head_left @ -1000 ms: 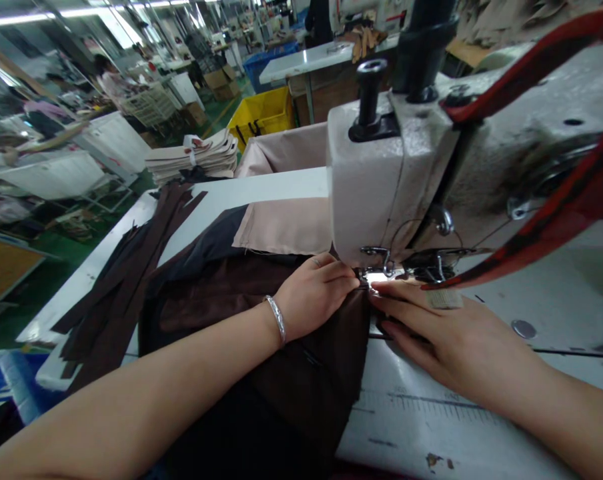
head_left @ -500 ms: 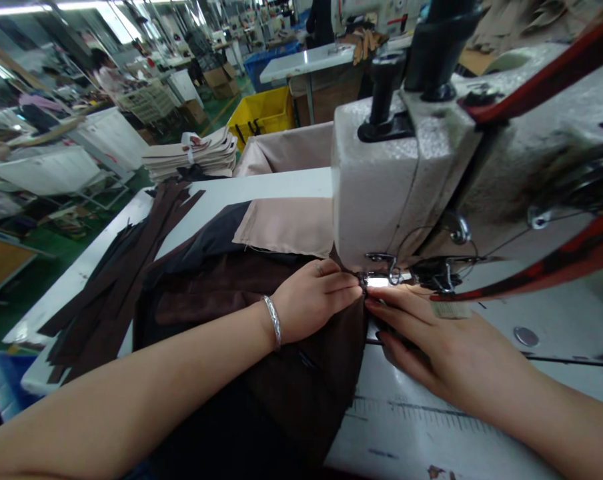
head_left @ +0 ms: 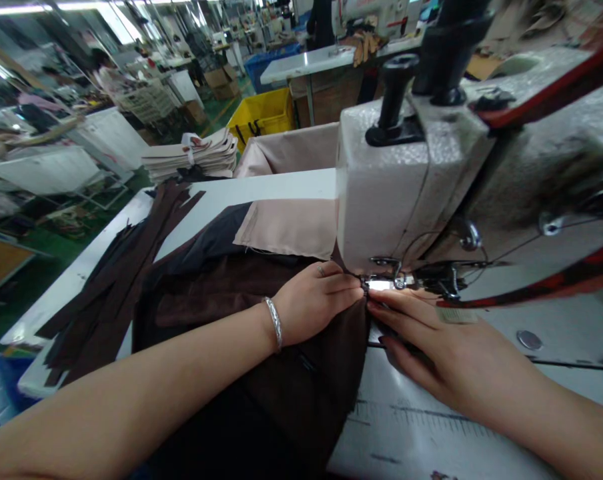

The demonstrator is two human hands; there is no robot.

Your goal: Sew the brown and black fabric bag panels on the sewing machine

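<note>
Pinning brown fabric [head_left: 216, 300], left hand [head_left: 314, 303], right hand [head_left: 446, 347]; needle lost in glare [head_left: 379, 285].

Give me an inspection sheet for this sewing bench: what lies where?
Surface: white sewing table, with a printed ruler scale near the front edge.
Job's things: dark brown fabric piece lying under the foot of the white sewing machine.
Clutter: dark brown fabric strips at left; beige cloth behind; tied stack of beige pieces at the far corner.
Hands: left hand flat on the fabric; right hand flat beside the needle.
Cables: thin black cord across the table, right.
Surroundings: yellow plastic bin, other tables beyond.
</note>
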